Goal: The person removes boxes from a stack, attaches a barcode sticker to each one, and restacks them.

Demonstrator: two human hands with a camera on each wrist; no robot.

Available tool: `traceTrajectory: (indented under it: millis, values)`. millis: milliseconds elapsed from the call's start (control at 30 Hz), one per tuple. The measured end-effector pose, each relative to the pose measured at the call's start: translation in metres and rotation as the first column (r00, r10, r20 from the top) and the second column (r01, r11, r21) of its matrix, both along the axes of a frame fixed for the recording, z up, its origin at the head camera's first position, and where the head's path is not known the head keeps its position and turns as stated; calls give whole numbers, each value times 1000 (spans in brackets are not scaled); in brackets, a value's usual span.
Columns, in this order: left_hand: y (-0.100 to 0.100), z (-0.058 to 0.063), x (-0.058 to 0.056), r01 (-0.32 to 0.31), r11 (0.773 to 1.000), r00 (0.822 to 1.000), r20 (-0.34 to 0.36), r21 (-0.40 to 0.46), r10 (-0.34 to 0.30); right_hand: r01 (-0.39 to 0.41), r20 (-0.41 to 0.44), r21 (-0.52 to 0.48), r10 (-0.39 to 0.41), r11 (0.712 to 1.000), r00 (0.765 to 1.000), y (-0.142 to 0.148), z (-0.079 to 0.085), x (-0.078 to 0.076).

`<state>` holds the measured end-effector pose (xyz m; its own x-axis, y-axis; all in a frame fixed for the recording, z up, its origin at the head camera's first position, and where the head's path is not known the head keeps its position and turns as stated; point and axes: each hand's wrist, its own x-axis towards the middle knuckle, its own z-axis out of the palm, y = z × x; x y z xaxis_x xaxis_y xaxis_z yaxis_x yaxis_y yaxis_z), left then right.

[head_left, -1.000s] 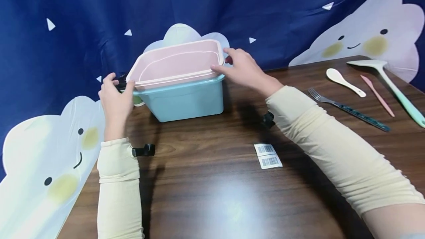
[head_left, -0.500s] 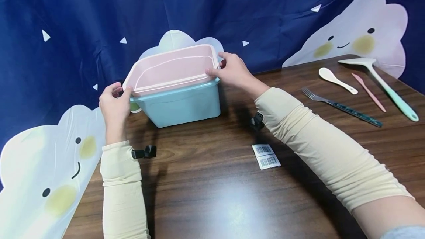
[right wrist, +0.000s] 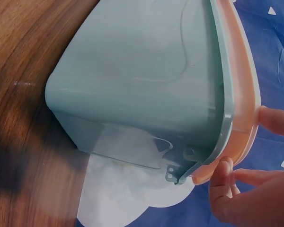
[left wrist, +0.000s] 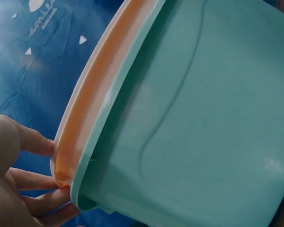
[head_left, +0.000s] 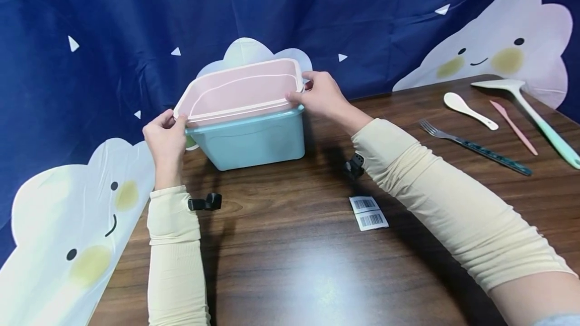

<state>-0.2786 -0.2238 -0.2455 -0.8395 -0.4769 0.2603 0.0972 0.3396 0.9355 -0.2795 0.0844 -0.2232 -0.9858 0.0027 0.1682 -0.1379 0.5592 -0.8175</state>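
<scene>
A pink plastic bin [head_left: 244, 89] sits nested in a light blue bin [head_left: 254, 142] at the back of the table, its rim standing above the blue one. My left hand [head_left: 166, 137] pinches the pink rim at the left end, thumb in front and fingers behind. At the opposite end my right hand [head_left: 327, 95] grips the same rim between thumb and fingers. In the left wrist view, left-hand fingertips touch the pink edge [left wrist: 80, 113] just above the blue lip. The right wrist view has the blue bin's side handle [right wrist: 180, 163] below the right fingers.
To the right on the wooden table [head_left: 281, 245] lie a white spoon [head_left: 468, 110], a fork [head_left: 476, 149], a pink knife [head_left: 514, 127] and a long green-and-white utensil [head_left: 539, 119]. A barcode label [head_left: 369, 213] lies in front. A blue cloud-print curtain [head_left: 204, 9] hangs behind.
My left fingers have drawn in from a looser spread onto the pink bin's left rim. The right hand stays at the right end. The head view has shifted slightly.
</scene>
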Motion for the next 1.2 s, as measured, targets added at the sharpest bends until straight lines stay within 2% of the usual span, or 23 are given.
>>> traceTrajectory:
  millis: [133,300,600,700,900,1100,1200]
  values:
    - [2,1,-2,-2,998,999,-40,55,4,1,-8,-20,-1,1000,1000,1,1,-1]
    - [5,3,-2,-12,997,996,-89,77,19,1,-21,-28,-1,1000,1000,2,1,-2]
    - [6,0,0,-32,996,997,-67,87,38,-10,5,-41,10,999,1000,1,-2,-1]
    - [4,0,0,-34,996,995,-87,85,42,-21,16,-37,22,999,1000,-1,0,-1]
    - [0,6,3,-51,995,990,-124,83,61,-37,-36,-35,36,999,999,-6,9,1]
    - [-7,12,2,-62,984,970,-222,166,98,-67,-92,-48,62,997,994,-13,24,0]
    - [-7,15,-1,-60,983,957,-270,174,106,-77,-122,-65,68,995,990,-15,31,-1]
